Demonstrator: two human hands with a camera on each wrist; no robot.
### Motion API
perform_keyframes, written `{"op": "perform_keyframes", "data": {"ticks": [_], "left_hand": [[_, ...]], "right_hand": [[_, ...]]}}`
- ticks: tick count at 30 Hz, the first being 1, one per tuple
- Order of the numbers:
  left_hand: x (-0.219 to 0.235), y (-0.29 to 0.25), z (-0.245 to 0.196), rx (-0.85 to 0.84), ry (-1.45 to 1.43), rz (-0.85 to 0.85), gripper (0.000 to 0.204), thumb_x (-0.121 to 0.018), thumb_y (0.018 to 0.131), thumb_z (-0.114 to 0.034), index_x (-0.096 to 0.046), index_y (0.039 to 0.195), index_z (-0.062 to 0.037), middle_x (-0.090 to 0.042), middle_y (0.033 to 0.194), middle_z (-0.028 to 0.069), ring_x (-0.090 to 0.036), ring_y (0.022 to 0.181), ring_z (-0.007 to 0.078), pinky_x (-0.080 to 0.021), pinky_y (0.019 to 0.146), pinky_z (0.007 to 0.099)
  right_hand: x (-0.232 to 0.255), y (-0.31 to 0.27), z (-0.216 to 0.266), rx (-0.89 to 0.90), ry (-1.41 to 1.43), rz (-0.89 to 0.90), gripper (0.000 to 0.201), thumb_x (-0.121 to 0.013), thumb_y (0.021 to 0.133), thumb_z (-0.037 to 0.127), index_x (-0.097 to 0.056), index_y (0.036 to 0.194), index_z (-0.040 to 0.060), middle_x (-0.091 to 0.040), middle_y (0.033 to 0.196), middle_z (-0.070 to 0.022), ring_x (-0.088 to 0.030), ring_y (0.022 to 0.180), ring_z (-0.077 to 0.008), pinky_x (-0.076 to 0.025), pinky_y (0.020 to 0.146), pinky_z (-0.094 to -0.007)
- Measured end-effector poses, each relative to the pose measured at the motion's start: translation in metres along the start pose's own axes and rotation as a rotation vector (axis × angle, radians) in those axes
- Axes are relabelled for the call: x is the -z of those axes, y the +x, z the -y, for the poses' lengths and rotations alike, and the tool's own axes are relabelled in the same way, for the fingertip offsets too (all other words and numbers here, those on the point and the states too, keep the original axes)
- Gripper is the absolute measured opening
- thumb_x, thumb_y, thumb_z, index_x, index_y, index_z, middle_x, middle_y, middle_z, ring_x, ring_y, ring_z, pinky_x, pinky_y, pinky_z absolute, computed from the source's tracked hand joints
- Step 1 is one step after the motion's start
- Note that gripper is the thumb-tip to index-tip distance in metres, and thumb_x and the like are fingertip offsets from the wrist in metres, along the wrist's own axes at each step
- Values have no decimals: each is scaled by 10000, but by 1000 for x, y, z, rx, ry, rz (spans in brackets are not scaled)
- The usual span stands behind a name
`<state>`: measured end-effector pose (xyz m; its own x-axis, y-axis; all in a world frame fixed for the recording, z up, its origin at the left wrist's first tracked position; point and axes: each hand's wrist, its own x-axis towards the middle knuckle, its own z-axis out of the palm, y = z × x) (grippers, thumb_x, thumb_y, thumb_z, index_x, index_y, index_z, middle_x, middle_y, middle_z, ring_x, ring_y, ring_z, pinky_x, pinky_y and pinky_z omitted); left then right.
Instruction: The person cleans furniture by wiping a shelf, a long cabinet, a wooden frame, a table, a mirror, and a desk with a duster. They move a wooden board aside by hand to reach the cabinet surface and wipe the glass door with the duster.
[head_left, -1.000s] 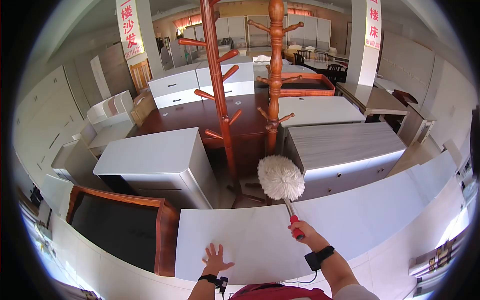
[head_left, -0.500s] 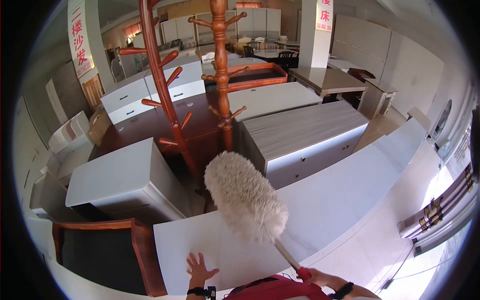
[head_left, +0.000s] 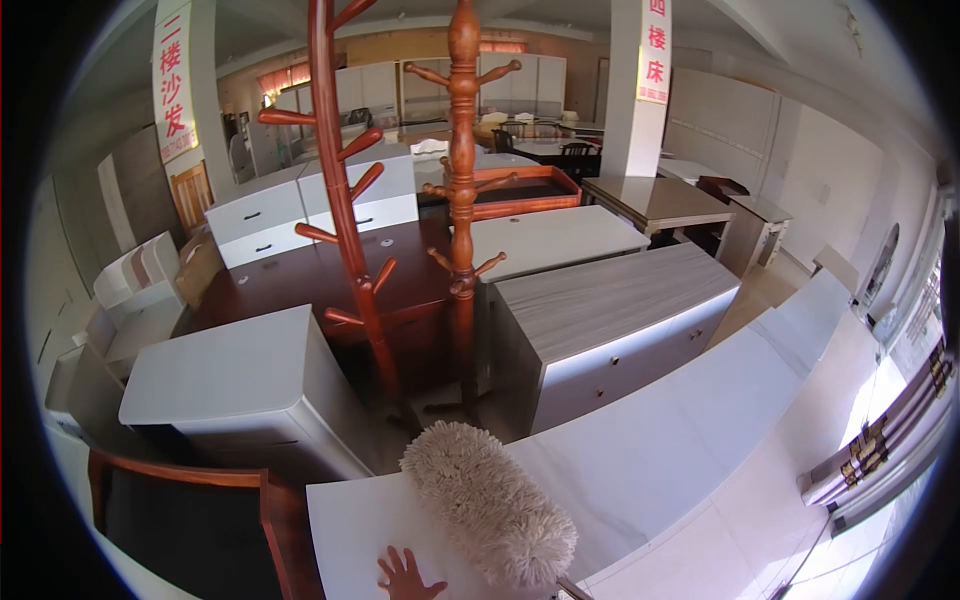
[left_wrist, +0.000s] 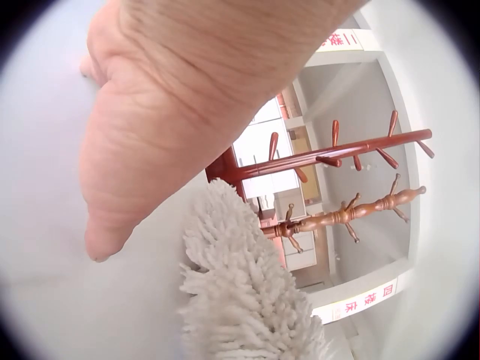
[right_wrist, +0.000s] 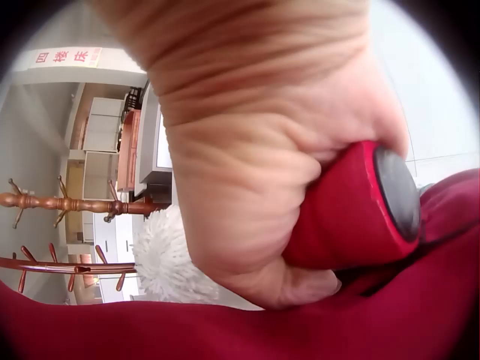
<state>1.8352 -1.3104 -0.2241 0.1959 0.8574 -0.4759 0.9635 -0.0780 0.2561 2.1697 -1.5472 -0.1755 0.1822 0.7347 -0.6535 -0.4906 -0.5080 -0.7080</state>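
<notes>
A fluffy cream duster (head_left: 490, 505) lies along the white marble-look top (head_left: 640, 450) in the head view, its shaft running off the bottom edge. My right hand (right_wrist: 247, 172) grips the duster's red handle (right_wrist: 337, 217) close against the red clothing, as the right wrist view shows; the head view leaves this hand out. My left hand (head_left: 408, 575) rests on the white top with fingers spread, just left of the duster head. In the left wrist view the left hand (left_wrist: 150, 142) presses flat on that surface, and the duster's fibres (left_wrist: 240, 292) are close beside it.
Beyond the top stand two wooden coat racks (head_left: 462, 150) with pegs. A grey wood-grain cabinet (head_left: 610, 300) is right of them, a white cabinet (head_left: 230, 370) left. A dark tray-like piece with a red-brown wooden rim (head_left: 265, 520) adjoins the top's left end.
The duster head has come from beyond the top's far edge back toward the body, beside the left hand. The right hand has drawn back out of the head view. The head view has turned right.
</notes>
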Motion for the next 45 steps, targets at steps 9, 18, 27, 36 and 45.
{"op": "perform_keyframes", "data": {"ticks": [9,18,27,36,45], "left_hand": [[-61,-31,23,-103,-35,-209,826,-605,690,-567,-375,1297,-56,-145,1385,304,-232,1232,505,-352,927,553],[-121,-107,-70,-145,-178,-309,650,-643,712,-451,-508,1168,-8,-242,1323,329,-293,1195,499,-349,949,506],[-149,-136,-190,-311,-315,-296,461,-630,745,-312,-571,1076,4,-399,1244,311,-407,1161,414,-365,958,421],[-173,-107,-216,-649,-285,-69,490,-648,751,-354,-550,1110,-35,-506,1168,238,-457,1124,370,-389,928,426],[-101,-88,-410,-894,-308,226,398,-653,752,-288,-589,1041,-22,-538,1132,203,-504,1077,315,-422,886,373]], "right_hand": [[21,31,15,-39,-178,140,234,-594,672,22,-493,883,40,-477,593,-27,-438,375,-120,-369,310,-259],[205,6,-40,24,-265,101,238,-600,670,26,-495,883,38,-478,595,-26,-438,371,-122,-367,306,-262],[359,-96,28,31,-243,-502,238,-567,565,-68,-467,745,51,-457,574,-35,-457,386,-157,-386,328,-287],[424,-92,60,91,-433,-1032,154,-594,557,17,-471,646,39,-486,578,-37,-508,497,-173,-396,411,-346],[324,-130,58,139,-1042,-850,306,-499,676,67,-427,966,4,-599,743,-215,-584,713,-399,-461,662,-474]]}}
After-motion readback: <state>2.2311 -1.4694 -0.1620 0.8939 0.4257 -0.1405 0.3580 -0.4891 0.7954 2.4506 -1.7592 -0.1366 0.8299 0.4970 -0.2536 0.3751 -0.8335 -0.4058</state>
